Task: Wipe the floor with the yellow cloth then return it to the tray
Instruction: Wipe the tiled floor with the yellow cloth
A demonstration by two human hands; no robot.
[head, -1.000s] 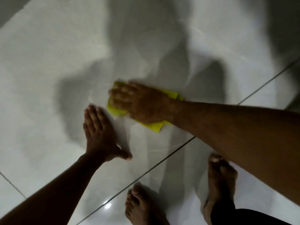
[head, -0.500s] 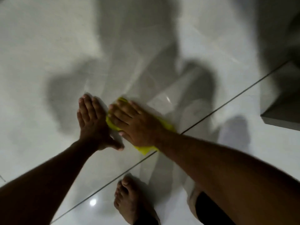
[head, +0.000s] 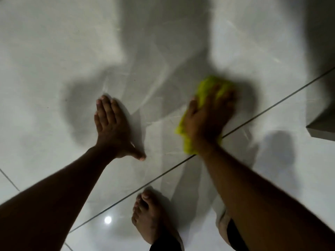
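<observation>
The yellow cloth (head: 205, 89) lies crumpled on the glossy white tiled floor (head: 54, 51), right of centre, beside a dark grout line. My right hand (head: 208, 118) presses flat on top of it, fingers blurred with motion, cloth showing above the fingers and along the hand's left side. My left hand (head: 110, 127) rests flat on the floor to the left, fingers together, thumb spread, holding nothing. No tray is in view.
My bare left foot (head: 150, 218) stands on the tile below the hands. A grey ledge or furniture corner (head: 320, 131) juts in at the right edge. Grout lines (head: 272, 105) cross diagonally. Dark shadows of my body cover the upper floor.
My right hand has swept the yellow cloth away from my left hand to the right, up to the grout line. My left hand has stayed planted on the floor.
</observation>
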